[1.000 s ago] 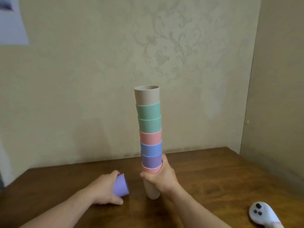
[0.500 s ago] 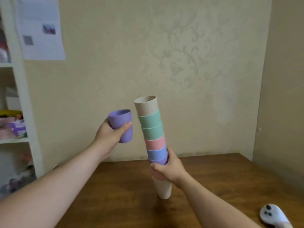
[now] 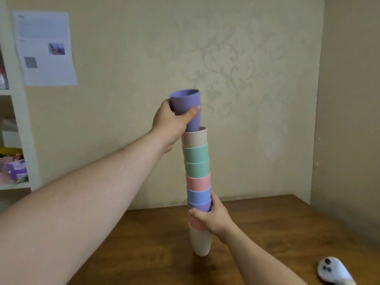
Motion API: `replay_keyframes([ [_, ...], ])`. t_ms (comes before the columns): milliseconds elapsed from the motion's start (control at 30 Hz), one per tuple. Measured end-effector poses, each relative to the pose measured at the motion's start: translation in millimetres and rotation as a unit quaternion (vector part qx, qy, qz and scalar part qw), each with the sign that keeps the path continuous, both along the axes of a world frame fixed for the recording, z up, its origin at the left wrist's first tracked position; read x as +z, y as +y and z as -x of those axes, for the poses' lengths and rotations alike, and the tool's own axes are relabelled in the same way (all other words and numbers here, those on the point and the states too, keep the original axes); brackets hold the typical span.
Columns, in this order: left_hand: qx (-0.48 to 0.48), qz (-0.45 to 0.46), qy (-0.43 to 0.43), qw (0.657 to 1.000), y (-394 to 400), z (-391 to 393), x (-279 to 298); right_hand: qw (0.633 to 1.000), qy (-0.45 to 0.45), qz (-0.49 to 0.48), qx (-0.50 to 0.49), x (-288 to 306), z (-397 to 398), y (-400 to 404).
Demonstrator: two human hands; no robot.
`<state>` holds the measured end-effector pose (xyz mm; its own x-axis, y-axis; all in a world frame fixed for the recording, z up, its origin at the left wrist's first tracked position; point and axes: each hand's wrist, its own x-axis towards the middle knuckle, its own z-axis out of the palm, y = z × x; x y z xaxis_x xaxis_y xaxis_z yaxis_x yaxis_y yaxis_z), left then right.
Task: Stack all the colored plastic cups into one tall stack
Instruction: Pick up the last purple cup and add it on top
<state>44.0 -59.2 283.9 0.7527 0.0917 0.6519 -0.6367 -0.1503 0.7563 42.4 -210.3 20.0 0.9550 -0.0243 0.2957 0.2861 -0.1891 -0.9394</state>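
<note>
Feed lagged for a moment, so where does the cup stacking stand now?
Done: eight cups nest in the stack standing on the table. In hand: the left hand lowers a purple cup into the beige top cup, not yet seated; the right hand steadies the base. Left: seat it. No other loose cups show.

— Where can my fingers pass?
— The bench (image 3: pixel 267 227) lies bare left and right of the stack (image 3: pixel 197 182)

— What blocks me?
— Wall (image 3: pixel 236 68) behind, a white controller (image 3: pixel 333 272) front right, shelves (image 3: pixel 14 140) far left
</note>
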Motion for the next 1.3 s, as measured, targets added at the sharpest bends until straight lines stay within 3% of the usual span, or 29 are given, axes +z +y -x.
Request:
replay_keyframes([
  [133, -0.018, -0.057, 0.045, 0.997, -10, -13, -25, 1.0, -0.006, 0.0, 0.006, 1, 3, 0],
  [367, -0.003, 0.015, 0.017, 1.0, -35, -20, -57, 1.0, -0.017, 0.004, 0.003, -1, 1, -1],
  [700, -0.068, 0.016, 0.026, 0.997, -26, -24, -64, 1.0, -0.02, -0.003, 0.017, 1, 1, -2],
  [800, -0.083, -0.021, 0.037, 0.996, -24, -21, -72, 1.0, -0.007, -0.009, 0.02, -2, 4, -3],
  [900, -0.114, -0.106, 0.078, 0.985, -4, -18, -118, 1.0, 0.008, -0.005, 0.017, -28, 11, -6],
  [1033, -0.122, -0.184, 0.212, 0.952, 25, -14, -244, 0.999, 0.03, 0.022, 0.005, -71, 15, -9],
  [1167, -0.134, -0.101, 0.308, 0.936, 32, -23, -331, 0.997, 0.051, 0.056, 0.016, -86, -2, -11],
  [1300, -0.119, -0.058, 0.314, 0.94, 38, -49, -346, 0.992, 0.046, 0.119, 0.0, -82, -23, -9],
])
